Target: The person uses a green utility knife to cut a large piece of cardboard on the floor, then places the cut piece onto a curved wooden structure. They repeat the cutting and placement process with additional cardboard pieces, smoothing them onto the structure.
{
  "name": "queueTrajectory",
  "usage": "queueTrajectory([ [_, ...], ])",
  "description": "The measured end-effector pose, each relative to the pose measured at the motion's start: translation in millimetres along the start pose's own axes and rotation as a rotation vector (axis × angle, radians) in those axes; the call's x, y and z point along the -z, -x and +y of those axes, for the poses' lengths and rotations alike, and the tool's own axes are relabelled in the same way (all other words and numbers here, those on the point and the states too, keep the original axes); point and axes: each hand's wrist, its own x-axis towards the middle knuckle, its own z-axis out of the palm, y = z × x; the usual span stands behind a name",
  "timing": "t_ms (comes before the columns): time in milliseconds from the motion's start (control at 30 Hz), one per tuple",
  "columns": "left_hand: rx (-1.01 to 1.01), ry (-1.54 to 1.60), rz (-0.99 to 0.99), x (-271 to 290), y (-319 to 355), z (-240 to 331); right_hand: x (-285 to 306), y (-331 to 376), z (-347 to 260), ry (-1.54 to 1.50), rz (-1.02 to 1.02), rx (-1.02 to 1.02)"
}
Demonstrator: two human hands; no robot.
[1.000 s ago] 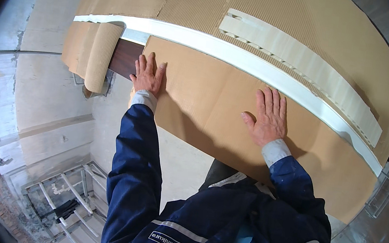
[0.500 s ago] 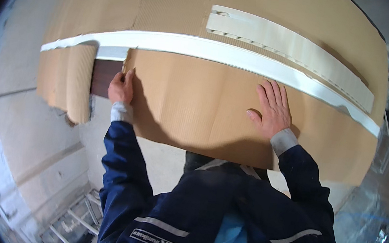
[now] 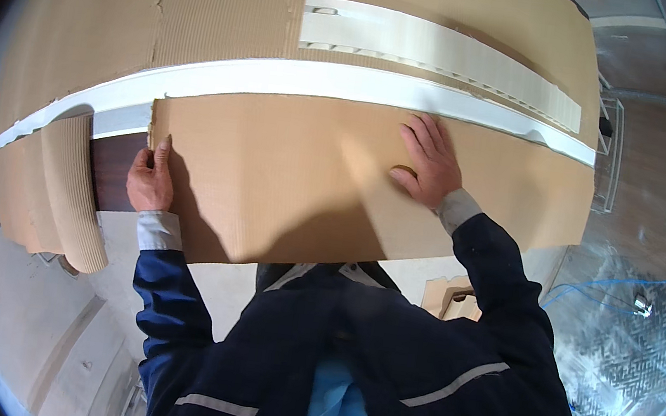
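Observation:
A wide sheet of brown cardboard (image 3: 297,162) lies in front of me, its long far edge against a white strip (image 3: 324,80). My left hand (image 3: 151,179) grips the sheet's torn left edge, thumb on top and fingers curled around it. Flat on the sheet's right half lies my right hand (image 3: 431,166), fingers stretched and thumb apart, with the fingertips near the white strip. Left of the sheet, a dark brown panel (image 3: 115,170) shows uncovered. Beside that panel a piece of corrugated cardboard (image 3: 74,184) is bent over in a curl.
Beyond the strip, a long white slatted piece (image 3: 444,51) rests on more cardboard (image 3: 224,8). An opened cardboard box (image 3: 443,296) is below by my right forearm. A thin blue cord (image 3: 614,286) lies on the floor at right.
The whole view has shifted and turned, so the sheet and strip appear further left. My left hand keeps its grip on the edge, and my right hand stays flat on the cardboard.

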Motion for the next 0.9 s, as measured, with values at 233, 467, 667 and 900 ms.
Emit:
queueTrajectory([
  [233, -0.011, -0.072, -0.02, -1.8, -4.3, -2.5, 0.0, -2.8, 3.0, -0.011, 0.056, 0.02],
  [467, 0.03, -0.202, -0.037, -6.8, -10.3, -8.5, -2.1, 3.3, 3.8, 0.009, -0.042, -0.044],
  [667, 0.162, -0.13, -0.08, 6.7, -17.1, 6.4, 12.6, -3.1, -6.4, 0.005, -0.078, -0.091],
  [900, 0.274, -0.117, -0.097, 22.9, -10.6, 38.4, 16.9, 0.2, -40.3, 0.211, -0.119, -0.208],
])
